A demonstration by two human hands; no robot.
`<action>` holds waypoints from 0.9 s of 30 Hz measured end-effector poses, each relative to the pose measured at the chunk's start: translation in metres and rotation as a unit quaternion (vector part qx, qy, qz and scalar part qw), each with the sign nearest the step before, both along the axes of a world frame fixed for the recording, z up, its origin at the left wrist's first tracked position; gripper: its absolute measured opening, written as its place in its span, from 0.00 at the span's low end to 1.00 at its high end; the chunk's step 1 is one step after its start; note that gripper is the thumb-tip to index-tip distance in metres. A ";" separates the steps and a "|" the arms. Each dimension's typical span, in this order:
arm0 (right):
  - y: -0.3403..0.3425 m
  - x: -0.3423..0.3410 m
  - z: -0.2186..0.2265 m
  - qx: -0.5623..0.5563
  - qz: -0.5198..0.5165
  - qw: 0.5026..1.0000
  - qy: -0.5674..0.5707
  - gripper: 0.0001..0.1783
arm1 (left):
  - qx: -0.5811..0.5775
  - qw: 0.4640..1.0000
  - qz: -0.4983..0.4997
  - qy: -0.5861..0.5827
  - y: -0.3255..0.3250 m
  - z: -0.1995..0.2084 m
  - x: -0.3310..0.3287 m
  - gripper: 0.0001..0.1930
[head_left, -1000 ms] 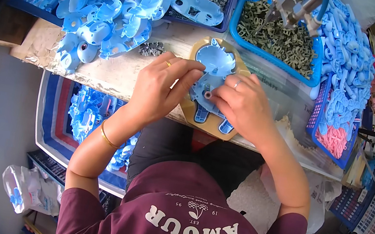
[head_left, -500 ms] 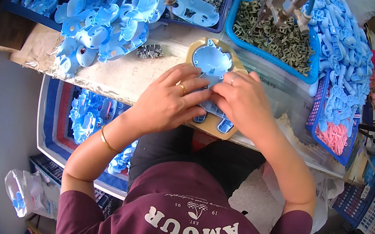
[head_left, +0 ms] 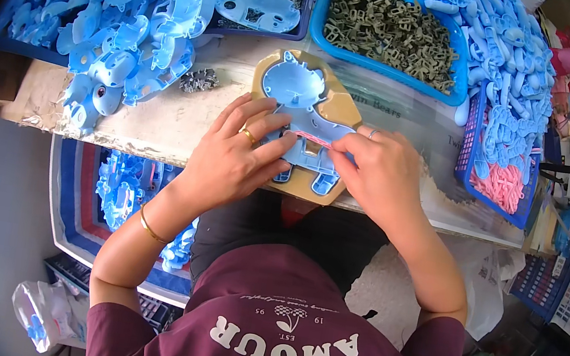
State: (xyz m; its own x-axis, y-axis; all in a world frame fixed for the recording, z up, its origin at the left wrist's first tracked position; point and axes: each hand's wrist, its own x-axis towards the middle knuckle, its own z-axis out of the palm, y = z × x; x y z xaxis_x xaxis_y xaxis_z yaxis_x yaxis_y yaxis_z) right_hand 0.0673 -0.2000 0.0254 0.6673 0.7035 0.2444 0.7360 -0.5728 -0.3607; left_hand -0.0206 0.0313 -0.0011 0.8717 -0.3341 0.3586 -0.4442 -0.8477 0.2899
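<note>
Left hand pins blue shell flat on tan jig at table edge; right hand fingers pinch a pink strip, prob. seating it. Next needs firm, even press. Beyond: basket of grey parts.

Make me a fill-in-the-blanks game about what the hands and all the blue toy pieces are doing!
1. Both hands press on a blue plastic toy shell that lies in a ____ coloured holder.
2. The left hand wears a gold ____ on one finger.
3. The blue basket behind the holder is full of small ____ coloured parts.
4. The right hand pinches a thin ____ coloured strip on the shell.

Missing words: tan; ring; olive green; pink
</note>
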 end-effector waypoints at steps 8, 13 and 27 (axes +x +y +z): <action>0.017 0.017 0.033 -0.063 0.014 0.990 0.129 0.09 | -0.029 1.000 -0.007 0.009 0.002 0.002 -0.003 0.17; 0.091 0.047 0.090 0.288 0.092 0.953 0.018 0.23 | -0.052 0.998 -0.012 -0.012 0.006 0.018 0.004 0.14; 0.157 0.116 0.125 0.326 0.011 0.945 -0.007 0.27 | 0.143 0.971 0.099 -0.162 0.072 0.043 0.127 0.11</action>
